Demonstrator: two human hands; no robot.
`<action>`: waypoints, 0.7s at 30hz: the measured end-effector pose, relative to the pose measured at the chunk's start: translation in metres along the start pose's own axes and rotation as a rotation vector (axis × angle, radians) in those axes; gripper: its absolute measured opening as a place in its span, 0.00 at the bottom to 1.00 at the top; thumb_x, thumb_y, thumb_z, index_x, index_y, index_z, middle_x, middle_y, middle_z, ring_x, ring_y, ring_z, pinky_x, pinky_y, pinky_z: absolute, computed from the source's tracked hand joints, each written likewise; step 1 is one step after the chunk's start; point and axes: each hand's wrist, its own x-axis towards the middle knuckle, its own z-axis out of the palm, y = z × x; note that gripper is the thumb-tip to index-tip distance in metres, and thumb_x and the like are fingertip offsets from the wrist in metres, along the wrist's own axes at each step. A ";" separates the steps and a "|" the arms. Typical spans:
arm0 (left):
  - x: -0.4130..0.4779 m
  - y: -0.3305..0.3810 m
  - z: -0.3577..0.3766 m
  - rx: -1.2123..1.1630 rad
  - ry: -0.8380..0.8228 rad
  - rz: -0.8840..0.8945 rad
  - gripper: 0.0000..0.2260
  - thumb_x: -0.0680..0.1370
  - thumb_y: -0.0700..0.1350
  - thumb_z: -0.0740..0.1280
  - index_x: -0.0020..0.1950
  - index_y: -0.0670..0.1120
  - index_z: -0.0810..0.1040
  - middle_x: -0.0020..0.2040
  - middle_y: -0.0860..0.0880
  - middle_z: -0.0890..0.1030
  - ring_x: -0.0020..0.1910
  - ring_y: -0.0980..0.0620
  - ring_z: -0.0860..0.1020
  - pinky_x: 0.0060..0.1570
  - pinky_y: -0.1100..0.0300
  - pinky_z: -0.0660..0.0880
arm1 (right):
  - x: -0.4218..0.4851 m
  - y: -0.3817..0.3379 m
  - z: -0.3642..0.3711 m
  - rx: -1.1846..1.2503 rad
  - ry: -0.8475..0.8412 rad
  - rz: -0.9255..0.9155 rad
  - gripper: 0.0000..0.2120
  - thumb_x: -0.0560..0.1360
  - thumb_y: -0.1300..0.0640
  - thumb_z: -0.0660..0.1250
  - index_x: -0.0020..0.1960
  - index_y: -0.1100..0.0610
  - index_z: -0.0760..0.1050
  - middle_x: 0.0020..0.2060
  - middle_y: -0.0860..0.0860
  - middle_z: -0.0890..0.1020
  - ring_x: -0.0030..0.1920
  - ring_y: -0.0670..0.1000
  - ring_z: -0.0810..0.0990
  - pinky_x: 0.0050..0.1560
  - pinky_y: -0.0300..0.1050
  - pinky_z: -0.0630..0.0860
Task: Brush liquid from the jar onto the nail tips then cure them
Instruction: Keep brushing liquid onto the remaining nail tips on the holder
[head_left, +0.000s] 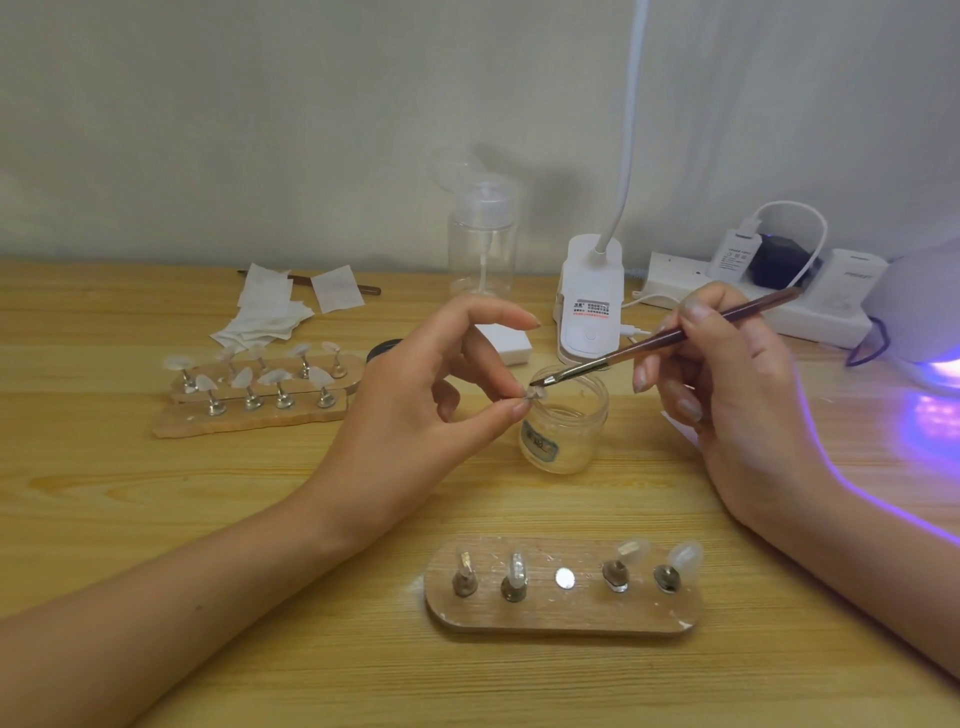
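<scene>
Now I am pinching one nail tip (535, 396) in my left hand (431, 374), right over the open jar (563, 431). My right hand (727, 395) is gripping the brush (670, 338) and touching its hairs to the tip. Four more tips (631, 552) are sitting on the near holder (561, 616), with one spot bare. I think curing under the purple lamp (924, 312) is coming later.

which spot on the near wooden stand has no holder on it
The middle spot of the near stand: it shows only a flat bare metal disc, while the two spots on each side carry upright holders.
</scene>
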 end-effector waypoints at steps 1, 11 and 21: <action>0.000 0.000 0.000 0.004 0.001 0.000 0.20 0.75 0.37 0.74 0.62 0.54 0.76 0.41 0.53 0.82 0.47 0.52 0.82 0.34 0.55 0.72 | 0.001 0.001 0.000 -0.006 0.021 0.016 0.14 0.83 0.57 0.56 0.40 0.51 0.70 0.28 0.54 0.79 0.22 0.47 0.61 0.24 0.37 0.57; 0.001 0.000 0.001 0.001 0.009 -0.019 0.20 0.75 0.38 0.75 0.62 0.54 0.76 0.41 0.54 0.82 0.46 0.52 0.82 0.34 0.49 0.70 | 0.001 0.000 -0.001 0.004 0.037 0.036 0.13 0.83 0.58 0.55 0.40 0.53 0.70 0.28 0.53 0.79 0.22 0.47 0.61 0.23 0.38 0.57; 0.001 -0.001 0.001 -0.010 0.009 -0.033 0.20 0.75 0.40 0.75 0.63 0.56 0.76 0.39 0.53 0.82 0.45 0.51 0.82 0.34 0.48 0.70 | 0.002 0.001 -0.002 0.014 0.053 0.068 0.15 0.83 0.57 0.56 0.38 0.50 0.70 0.28 0.53 0.78 0.21 0.46 0.61 0.22 0.40 0.53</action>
